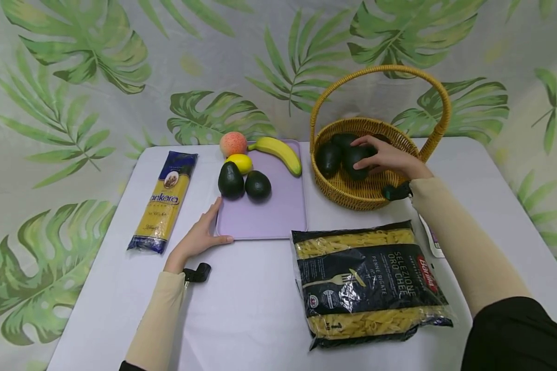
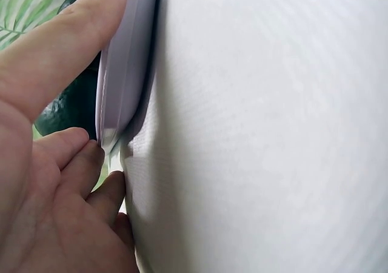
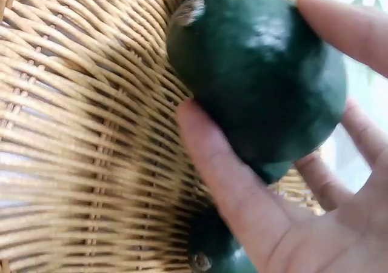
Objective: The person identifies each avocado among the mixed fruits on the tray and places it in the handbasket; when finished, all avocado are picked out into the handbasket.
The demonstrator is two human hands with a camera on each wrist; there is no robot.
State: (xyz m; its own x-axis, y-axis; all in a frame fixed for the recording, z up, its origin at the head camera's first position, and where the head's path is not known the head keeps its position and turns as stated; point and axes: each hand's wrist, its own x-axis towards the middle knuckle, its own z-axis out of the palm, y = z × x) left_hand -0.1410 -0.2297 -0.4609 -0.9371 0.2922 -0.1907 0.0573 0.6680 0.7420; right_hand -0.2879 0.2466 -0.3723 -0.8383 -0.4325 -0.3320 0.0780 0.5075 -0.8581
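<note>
Right hand (image 1: 392, 157), half-curled, holds an avocado (image 3: 254, 73) inside the wicker basket (image 1: 353, 202), best lifted straight, clear of neighbouring avocados (image 1: 327, 159); left hand (image 1: 199, 234), spread, touches the lilac tray (image 1: 262, 221) left of the basket.

We counted two hands (image 1: 203, 233), one tray (image 1: 264, 224), one basket (image 1: 353, 199) at far right, and two pasta bags (image 1: 373, 283). At the tray we found one peach (image 1: 233, 144), one lemon (image 1: 240, 164), one banana (image 1: 278, 152) and two avocados (image 1: 231, 181); in the basket we saw at least three avocados (image 1: 328, 160), though one hand covered a part.
</note>
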